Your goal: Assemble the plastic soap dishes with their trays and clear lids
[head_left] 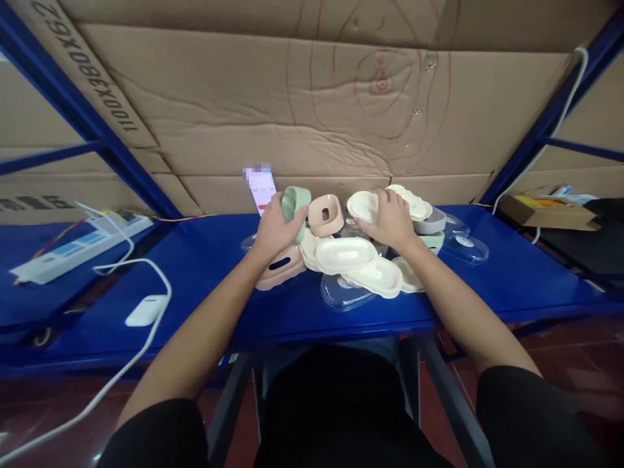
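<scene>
A pile of oval plastic parts lies on the blue shelf point(205, 260): cream lids point(345, 253), clear lids point(341, 294), pink bodies and grey pieces. My left hand point(275, 229) is closed around a green oval body point(294, 203), just above a pink body point(283, 266) with a slot. My right hand point(390, 218) rests fingers down on a cream lid point(363, 205) at the back of the pile. Another pink body point(325, 214) stands between my hands.
A phone point(262, 188) with a lit screen leans against the cardboard wall behind the pile. A white power strip point(73, 244), a white cable and a white mouse-like object point(146, 310) lie at the left. A cardboard box point(546, 211) sits at the right.
</scene>
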`<state>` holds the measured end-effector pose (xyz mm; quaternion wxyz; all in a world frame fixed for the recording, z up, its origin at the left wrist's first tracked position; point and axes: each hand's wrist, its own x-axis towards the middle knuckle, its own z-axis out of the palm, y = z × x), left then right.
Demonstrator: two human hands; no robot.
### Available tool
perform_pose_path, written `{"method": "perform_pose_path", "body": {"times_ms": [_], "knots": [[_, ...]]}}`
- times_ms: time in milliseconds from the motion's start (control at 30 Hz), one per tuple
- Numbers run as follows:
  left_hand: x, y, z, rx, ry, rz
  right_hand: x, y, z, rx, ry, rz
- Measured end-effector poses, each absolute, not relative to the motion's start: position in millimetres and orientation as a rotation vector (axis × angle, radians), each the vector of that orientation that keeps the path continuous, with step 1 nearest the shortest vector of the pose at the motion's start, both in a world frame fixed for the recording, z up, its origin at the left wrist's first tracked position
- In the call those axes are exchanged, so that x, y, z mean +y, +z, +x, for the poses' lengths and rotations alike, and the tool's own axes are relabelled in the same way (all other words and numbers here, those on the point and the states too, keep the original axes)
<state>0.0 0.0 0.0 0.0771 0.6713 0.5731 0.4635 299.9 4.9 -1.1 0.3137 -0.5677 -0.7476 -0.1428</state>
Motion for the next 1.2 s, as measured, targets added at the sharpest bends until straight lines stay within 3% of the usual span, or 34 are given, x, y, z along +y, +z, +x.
{"method": "perform_pose_path", "body": {"times_ms": [433, 633, 767, 967, 1200], "knots": [[0, 8, -2, 1.700, 1.537, 2.084, -2, 7, 296, -1.967, -0.373, -1.471], [-10, 10, 5, 1.457, 1.598, 2.341, -23, 18, 285, -1.919, -0.357, -1.132], [-24, 12, 17, 1.243, 1.494, 2.679, -42, 18, 267, -1.968, -0.128, -0.882], [-42, 12, 27, 1.035, 1.342, 3.125, -51, 6, 249, -1.767, 0.357, -0.901], [-37, 11, 24, 1.128, 1.300, 3.050, -44, 9, 272, -1.605, 0.478, -0.906]]}}
